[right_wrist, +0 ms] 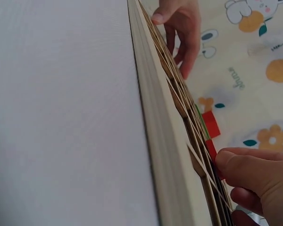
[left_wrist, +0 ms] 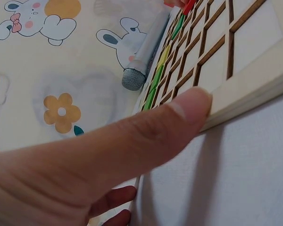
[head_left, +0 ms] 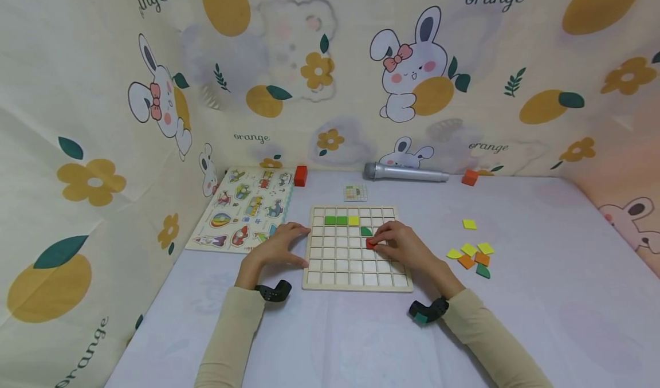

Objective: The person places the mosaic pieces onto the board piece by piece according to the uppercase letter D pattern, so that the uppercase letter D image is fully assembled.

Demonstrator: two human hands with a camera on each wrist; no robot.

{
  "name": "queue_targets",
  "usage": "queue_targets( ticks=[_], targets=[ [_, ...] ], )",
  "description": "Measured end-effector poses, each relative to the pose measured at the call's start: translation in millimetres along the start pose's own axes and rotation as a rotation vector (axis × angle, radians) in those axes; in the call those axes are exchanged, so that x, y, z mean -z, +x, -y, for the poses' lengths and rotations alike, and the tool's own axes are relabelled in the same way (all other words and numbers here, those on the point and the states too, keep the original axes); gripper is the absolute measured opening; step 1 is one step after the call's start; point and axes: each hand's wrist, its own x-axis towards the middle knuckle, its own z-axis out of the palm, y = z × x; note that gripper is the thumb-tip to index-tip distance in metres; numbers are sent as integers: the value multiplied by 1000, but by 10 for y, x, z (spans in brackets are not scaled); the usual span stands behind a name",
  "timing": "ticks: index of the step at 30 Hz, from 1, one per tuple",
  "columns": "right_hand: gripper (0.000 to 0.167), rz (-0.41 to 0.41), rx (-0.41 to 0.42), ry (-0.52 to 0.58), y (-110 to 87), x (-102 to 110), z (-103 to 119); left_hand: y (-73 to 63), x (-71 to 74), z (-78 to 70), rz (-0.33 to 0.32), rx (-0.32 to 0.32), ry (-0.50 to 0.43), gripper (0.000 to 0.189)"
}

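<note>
A wooden grid board (head_left: 340,285) lies on the table, with two green square tiles (head_left: 336,220) and a yellow tile (head_left: 353,220) side by side in an upper row. A green quarter-round tile (head_left: 366,231) sits in a cell lower and to the right. My right hand (head_left: 404,246) pinches a red tile (right_wrist: 211,149) between thumb and fingers, at the cell just below the green quarter-round one. At the board's left edge rests my left hand (head_left: 278,246), its fingers spread and relaxed. In the left wrist view the thumb (left_wrist: 193,106) touches the board's rim.
Several loose yellow, orange and green tiles (head_left: 468,250) lie right of the board. Behind it are a small pattern card (head_left: 355,192), a grey microphone (head_left: 407,173) and two red blocks (head_left: 301,176). A picture puzzle board (head_left: 237,210) lies at the left.
</note>
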Motion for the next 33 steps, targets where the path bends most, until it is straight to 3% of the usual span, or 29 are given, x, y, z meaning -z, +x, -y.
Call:
queue_targets(
  ticks=[7, 20, 33],
  targets=[
    [13, 10, -12, 10, 64, -45, 2, 11, -16, 38, -4, 3, 9, 83],
    [11, -2, 39, -31, 85, -88, -6, 16, -49, 55, -2, 8, -4, 83],
    [19, -24, -104, -41, -169, 302, -145, 20, -21, 46, -3, -15, 3, 84]
  ],
)
